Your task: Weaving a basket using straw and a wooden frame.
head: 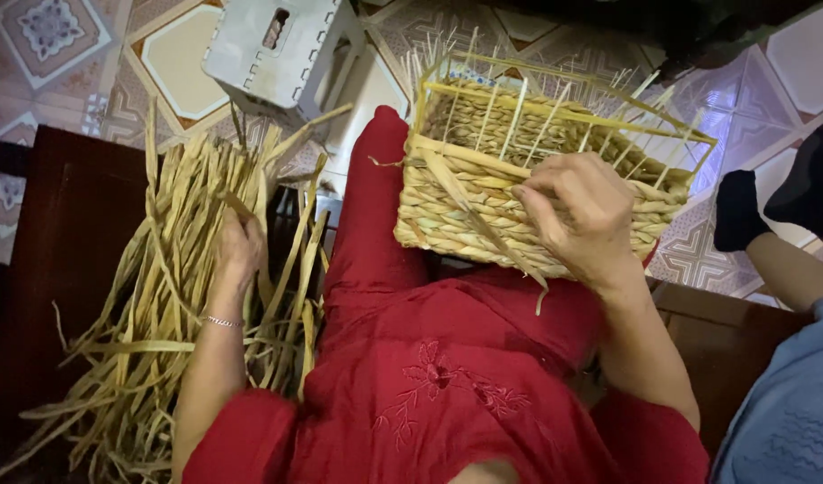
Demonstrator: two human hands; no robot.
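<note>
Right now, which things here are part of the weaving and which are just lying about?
In use:
half-woven basket on the lap, under the right hand
pile of dried straw strips, under the left hand

Lying about:
grey plastic stool
another person's black-socked feet

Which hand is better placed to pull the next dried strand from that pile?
The left hand, probably: its fingers already rest in the pile of dried strands beside the person's leg. The right hand is busy on the half-woven basket, pressing a loose strand against its wall.

Embroidered red dress (447,376); thin silver bracelet (223,321)
</note>
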